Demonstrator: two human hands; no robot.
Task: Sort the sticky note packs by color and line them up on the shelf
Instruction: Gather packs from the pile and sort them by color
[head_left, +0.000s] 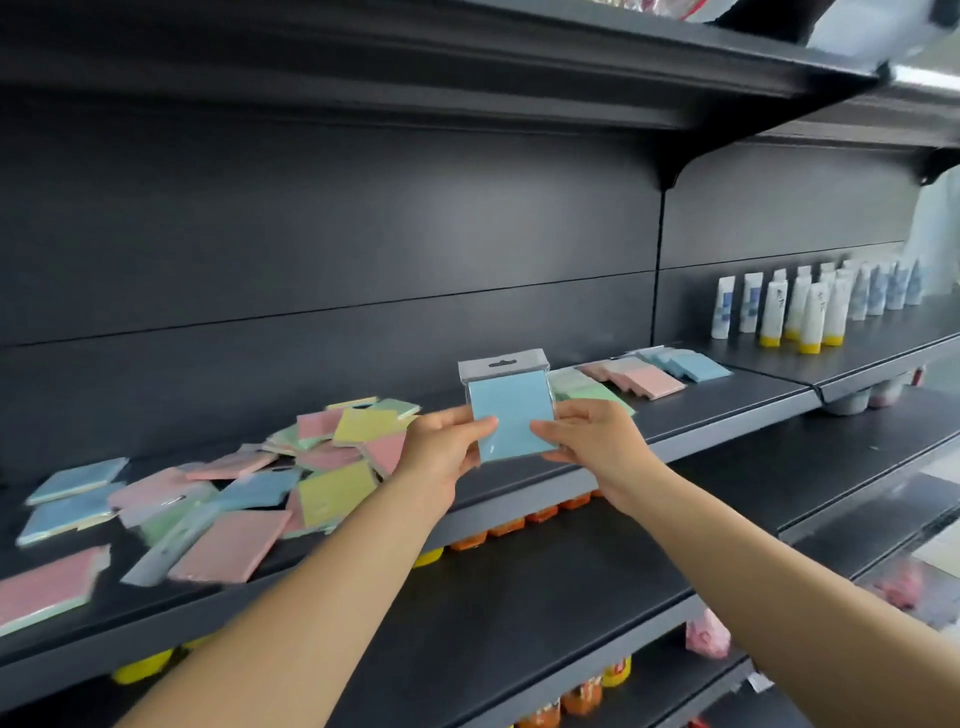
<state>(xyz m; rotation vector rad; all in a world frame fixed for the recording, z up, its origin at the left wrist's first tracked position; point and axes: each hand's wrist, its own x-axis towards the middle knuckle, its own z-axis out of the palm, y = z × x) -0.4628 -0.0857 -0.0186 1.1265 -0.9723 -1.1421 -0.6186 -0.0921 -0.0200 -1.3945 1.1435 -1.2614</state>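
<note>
Left hand (447, 447) and right hand (592, 441) pinch blue pack (511, 415) by its edges. Slick wrapper; light pinch may slip. A drop could scatter the green row (582, 387).

White tubes (810, 306) (some yellow-capped) stand upright; orange-lidded jars (540, 514) sit one level below.

Place: a shop aisle | Evidence: dark metal gondola shelf (727, 410) on brackets, tubes (810, 312) faced up in rows, packs (322, 467) with hang-tabs (retail wrapping), jars (519, 525) stocked on the tier below
</note>
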